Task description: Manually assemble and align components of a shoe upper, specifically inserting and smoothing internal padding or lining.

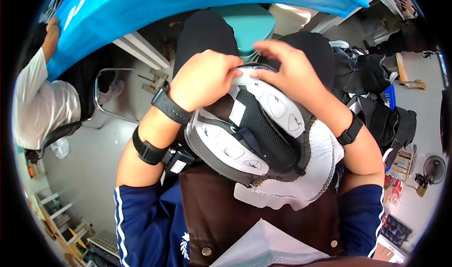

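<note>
Fingers of L hand (202, 81) clamped on far rim of black-mesh, white-padded stitched shoe upper (270, 128); R hand (297, 71) fingers apart, thumb at same rim. Upper's over brown apron (212, 213), long axis twd torso, approx. slightly R.

Just nearer the body than the left hand (207, 76) and right hand (287, 69): coarse black mesh (267, 122) between smooth, matt white panels (230, 149); pale flap (325, 144) felt-like. Beyond both hands, glossy blue sheeting (188, 0), smooth plastic-looking teal top (249, 24).
</note>
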### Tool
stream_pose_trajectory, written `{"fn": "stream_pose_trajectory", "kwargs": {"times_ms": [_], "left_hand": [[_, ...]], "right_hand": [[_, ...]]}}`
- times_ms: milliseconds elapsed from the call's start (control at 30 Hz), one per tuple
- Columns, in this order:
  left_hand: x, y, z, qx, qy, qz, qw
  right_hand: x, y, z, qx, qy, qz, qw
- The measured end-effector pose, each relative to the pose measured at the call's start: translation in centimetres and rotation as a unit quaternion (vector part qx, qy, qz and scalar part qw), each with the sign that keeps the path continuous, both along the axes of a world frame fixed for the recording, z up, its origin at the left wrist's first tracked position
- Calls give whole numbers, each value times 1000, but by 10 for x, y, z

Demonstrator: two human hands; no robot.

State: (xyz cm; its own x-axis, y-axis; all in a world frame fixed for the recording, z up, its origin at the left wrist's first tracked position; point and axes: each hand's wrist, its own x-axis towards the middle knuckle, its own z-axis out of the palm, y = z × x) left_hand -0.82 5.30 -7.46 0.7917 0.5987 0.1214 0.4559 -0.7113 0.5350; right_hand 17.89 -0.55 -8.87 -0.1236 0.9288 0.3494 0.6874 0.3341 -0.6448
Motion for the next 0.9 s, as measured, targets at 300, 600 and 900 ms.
{"fn": "stream_pose_trajectory", "kwargs": {"times_ms": [300, 600, 900], "left_hand": [[0, 5, 4, -23, -76, -17, 997], [-33, 4, 31, 10, -56, 49, 997], [18, 14, 1, 174, -7, 29, 984]], "right_hand": [[-9, 13, 6, -34, -223, 78, 971], [-5, 9, 46, -60, -208, 0, 976], [-4, 33, 43, -157, -398, 57, 902]]}}
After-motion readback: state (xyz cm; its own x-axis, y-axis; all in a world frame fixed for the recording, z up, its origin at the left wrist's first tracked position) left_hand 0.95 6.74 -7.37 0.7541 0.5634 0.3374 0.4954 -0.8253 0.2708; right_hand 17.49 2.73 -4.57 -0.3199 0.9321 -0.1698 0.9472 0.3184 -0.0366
